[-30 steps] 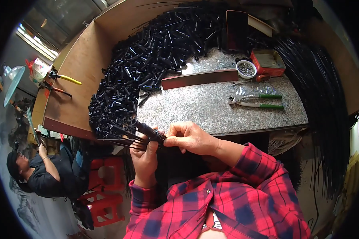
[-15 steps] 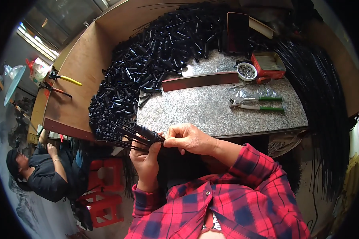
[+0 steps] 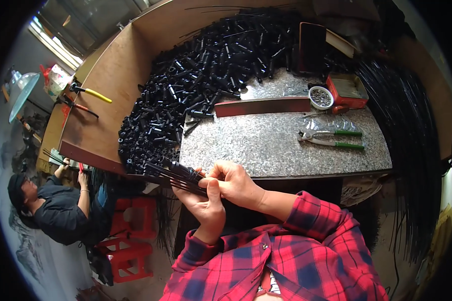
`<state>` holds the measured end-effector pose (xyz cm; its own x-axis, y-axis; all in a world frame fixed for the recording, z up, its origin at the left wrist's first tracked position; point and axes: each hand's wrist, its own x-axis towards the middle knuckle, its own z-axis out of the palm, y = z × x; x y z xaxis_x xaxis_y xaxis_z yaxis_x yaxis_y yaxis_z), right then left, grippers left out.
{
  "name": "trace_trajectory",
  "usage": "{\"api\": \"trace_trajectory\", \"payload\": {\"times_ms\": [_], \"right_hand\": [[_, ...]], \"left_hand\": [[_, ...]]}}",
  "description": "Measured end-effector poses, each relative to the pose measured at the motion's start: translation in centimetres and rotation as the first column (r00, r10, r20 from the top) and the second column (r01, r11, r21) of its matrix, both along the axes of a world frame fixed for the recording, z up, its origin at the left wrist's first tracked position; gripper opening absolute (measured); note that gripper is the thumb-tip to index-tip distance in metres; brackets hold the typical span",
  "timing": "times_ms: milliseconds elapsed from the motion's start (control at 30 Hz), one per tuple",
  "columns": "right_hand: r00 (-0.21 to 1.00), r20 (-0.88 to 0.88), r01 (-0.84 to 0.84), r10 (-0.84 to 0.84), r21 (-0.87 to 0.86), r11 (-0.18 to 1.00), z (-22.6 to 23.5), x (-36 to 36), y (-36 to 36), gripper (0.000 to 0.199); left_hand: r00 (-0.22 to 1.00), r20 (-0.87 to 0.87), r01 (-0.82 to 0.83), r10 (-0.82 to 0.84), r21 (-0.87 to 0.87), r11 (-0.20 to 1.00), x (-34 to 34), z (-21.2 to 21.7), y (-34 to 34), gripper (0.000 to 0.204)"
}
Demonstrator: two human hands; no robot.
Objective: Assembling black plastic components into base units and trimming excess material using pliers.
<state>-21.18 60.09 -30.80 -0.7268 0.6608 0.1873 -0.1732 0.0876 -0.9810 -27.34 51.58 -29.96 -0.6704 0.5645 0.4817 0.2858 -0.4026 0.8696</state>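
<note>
Holding black rods (image 3: 182, 183), left grip (image 3: 204, 206) closed, right grip (image 3: 237, 187) pinched, its hold hidden (both now closer together)

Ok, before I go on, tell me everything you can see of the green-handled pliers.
The pliers have a silvery-grey head and shanks that look like metal, with smooth green grips on both handles. They lie on the right part of the speckled grey stone top, head to the left, handles spread apart to the right. Crinkled clear plastic lies just beyond them; whether it touches them is unclear. Neither the left hand nor the right hand touches them.
</note>
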Motion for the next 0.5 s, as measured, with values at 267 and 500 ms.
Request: {"api": "trace_trajectory", "payload": {"times_ms": [267, 500], "right_hand": [[0.997, -0.063, 0.045, -0.035, 0.179, 0.983, 0.0, -0.1, -1.5, 0.008], [0.997, -0.021, -0.066, 0.070, 0.151, 0.986, 0.0, 0.2, -0.4, 0.010]], "left_hand": [[0.997, 0.078, 0.029, -0.013, -0.211, 0.977, -2.5, 1.4, -1.0, 0.039], [0.983, 0.114, 0.167, -0.145, -0.221, 0.961, -3.7, 1.7, -1.5, 0.031]]}}
